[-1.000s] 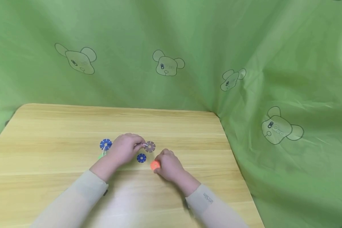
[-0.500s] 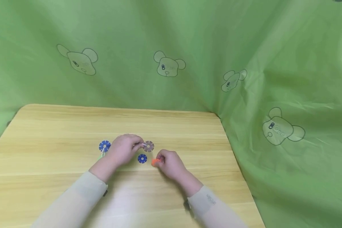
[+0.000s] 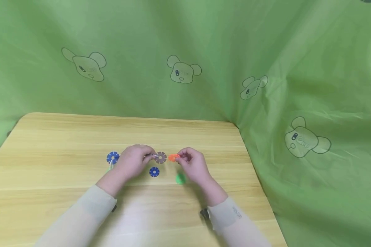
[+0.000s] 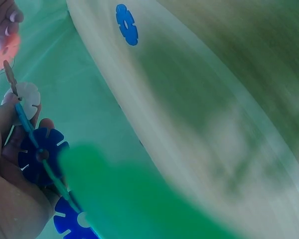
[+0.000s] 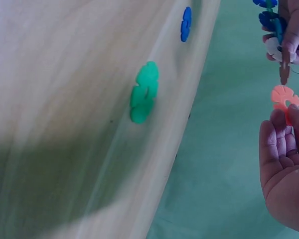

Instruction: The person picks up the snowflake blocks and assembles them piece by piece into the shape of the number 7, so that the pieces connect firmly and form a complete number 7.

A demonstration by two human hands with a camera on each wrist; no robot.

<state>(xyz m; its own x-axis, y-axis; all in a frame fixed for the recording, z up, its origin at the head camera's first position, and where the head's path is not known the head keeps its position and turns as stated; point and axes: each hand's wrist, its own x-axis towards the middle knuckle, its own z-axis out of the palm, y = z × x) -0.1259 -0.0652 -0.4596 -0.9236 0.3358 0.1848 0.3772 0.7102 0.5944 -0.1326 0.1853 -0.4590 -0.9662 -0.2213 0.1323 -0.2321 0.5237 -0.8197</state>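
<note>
My left hand (image 3: 132,161) pinches a chain of slotted plastic snowflake discs near its right end. A grey-brown disc (image 3: 161,157) forms that end, and a blue disc (image 3: 112,157) shows at the other. Between them the left wrist view shows a white disc (image 4: 32,97), another dark blue disc (image 4: 45,162) and edge-on teal and green pieces. My right hand (image 3: 196,168) pinches an orange disc (image 3: 173,157) between thumb and fingertips. Its rim faces the grey-brown disc very closely; whether they touch I cannot tell. Part of the chain hides behind my left hand.
A loose blue disc (image 3: 154,172) lies on the wooden table (image 3: 80,137) between my forearms. Beside my right wrist lies a loose green disc (image 3: 180,178). Green cloth (image 3: 136,92) with bear faces hangs behind the table and along its right side.
My right hand has carried the orange disc up toward the chain's end, turning it on the way. The loose green disc has come into view below that hand. My left hand has barely moved.
</note>
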